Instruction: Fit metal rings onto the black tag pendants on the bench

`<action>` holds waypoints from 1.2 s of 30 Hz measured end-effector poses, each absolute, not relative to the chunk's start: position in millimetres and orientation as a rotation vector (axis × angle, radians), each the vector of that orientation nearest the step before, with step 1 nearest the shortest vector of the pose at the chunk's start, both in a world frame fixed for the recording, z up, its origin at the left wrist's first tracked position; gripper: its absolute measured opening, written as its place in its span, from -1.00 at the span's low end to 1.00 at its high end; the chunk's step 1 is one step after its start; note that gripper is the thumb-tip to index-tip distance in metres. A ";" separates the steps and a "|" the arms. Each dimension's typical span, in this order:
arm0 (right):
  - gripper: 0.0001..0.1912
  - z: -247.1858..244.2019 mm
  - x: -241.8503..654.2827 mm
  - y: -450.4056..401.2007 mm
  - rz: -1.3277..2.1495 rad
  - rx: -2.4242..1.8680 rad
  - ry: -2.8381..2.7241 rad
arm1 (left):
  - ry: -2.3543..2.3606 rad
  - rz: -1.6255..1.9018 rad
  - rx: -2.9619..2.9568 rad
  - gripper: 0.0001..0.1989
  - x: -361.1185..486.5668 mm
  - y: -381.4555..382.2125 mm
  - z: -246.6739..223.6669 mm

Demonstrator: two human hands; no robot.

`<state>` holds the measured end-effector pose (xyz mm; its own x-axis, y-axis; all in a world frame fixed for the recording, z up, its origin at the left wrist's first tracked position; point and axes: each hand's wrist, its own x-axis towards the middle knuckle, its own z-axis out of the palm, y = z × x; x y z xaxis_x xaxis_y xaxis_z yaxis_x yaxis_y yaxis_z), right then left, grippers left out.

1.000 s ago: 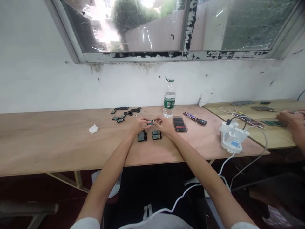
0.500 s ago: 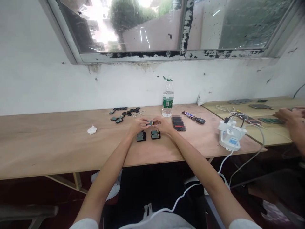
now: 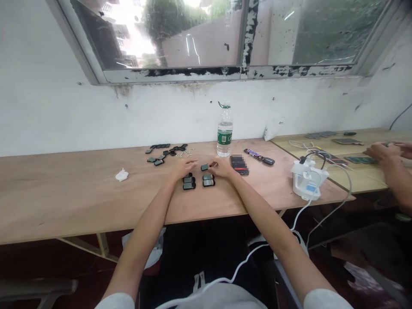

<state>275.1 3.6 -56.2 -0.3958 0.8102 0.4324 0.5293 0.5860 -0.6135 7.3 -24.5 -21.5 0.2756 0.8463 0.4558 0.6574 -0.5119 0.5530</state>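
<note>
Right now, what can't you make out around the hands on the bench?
Head view only:
The phone beside the right hand: pixelation blurs its face.
The small dark module: too small to read its surface.
The left stack of modules: the left hand hides its far end.
The co-worker's hands: the right edge cuts them off, and fingers hide what they hold.

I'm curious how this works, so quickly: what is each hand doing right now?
Left hand: open, holding nothing.
Right hand: fingertips at a small dark device; cannot tell if gripping it.
</note>
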 end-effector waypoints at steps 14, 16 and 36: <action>-0.78 -41.7 327.2 14.2 0.360 -1.386 -2.122 | 1.432 0.600 2.129 -0.68 -54.2 -19.3 -17.5; -0.80 -43.6 326.2 13.8 0.372 -1.344 -2.175 | 1.445 0.648 2.133 -0.71 -52.9 -18.1 -19.6; -0.73 -47.5 307.9 7.3 0.349 -1.192 -2.178 | 1.697 0.892 2.246 -0.70 -25.3 -14.0 -37.0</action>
<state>307.9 7.3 -47.5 -0.3972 0.8281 0.3956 0.6632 0.5569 -0.5000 -25.3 -14.0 -37.0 0.1644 0.9229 0.3481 0.8100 -0.3277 0.4863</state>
